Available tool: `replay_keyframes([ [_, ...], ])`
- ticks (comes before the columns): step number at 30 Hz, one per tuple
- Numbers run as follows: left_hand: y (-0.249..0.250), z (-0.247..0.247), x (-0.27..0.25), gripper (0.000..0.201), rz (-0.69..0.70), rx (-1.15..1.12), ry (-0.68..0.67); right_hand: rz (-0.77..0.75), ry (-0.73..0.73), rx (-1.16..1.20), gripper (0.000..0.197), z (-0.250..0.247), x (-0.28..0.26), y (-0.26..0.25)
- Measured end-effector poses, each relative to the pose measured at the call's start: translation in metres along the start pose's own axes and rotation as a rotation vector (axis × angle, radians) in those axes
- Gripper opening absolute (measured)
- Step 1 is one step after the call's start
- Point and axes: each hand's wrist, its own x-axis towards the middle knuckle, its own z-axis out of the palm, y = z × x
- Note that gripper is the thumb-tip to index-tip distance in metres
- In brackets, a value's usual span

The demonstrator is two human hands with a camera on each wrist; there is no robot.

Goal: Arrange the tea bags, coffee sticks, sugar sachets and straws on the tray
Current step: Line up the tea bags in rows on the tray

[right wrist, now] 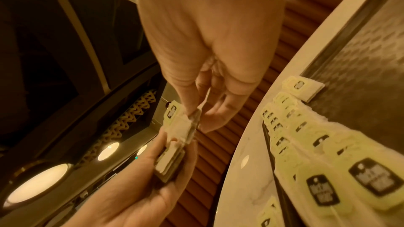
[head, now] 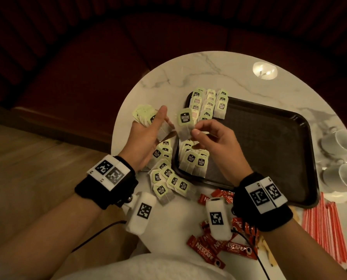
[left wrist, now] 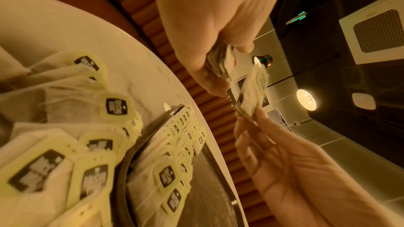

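Fingers of the right hand (head: 213, 138) pinch one gauzy tea bag (head: 185, 123); the left hand (head: 148, 136) grips a papery stack (head: 146, 116) above the pebbled black tray (head: 269, 138).

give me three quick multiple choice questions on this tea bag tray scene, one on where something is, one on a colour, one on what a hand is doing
1. Where do the red coffee sticks lie?
A. on the black tray
B. on the marble table, near the person
C. inside a cup

2. What colour are the tea bag tags?
A. pale green with a black label
B. red
C. blue

3. What is the right hand doing?
A. resting flat on the tray
B. pinching a single tea bag
C. holding a cup

Answers:
1. B, the sticks lie on the table between the wrists, off the tray.
2. A, the rows of tea bags on the tray show pale green tags with black labels.
3. B, its thumb and fingers pinch the single tea bag above the tray's left edge, while the left hand grips a stack of tea bags.
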Motion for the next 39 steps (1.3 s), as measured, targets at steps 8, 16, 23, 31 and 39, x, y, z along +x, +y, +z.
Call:
replay_keyframes([
  [8,0.001,0.003,-0.004,0.022,0.133,0.153,-0.141,-0.128,0.028,-0.037,0.021,-0.004,0.004,-0.004],
  [16,0.001,0.004,-0.005,0.017,0.063,0.073,-0.228,-0.105,0.049,-0.043,0.016,-0.008,0.005,-0.003],
  [23,-0.001,0.003,-0.002,0.016,0.057,0.066,-0.207,-0.11,0.006,-0.079,0.012,-0.014,0.006,0.001],
  [31,-0.005,0.004,-0.002,0.022,0.046,0.159,-0.235,-0.093,-0.065,-0.143,0.021,-0.016,0.007,0.005],
  [39,-0.005,-0.001,0.002,0.02,-0.08,0.126,-0.194,0.082,0.22,0.081,0.014,-0.043,0.023,0.022],
])
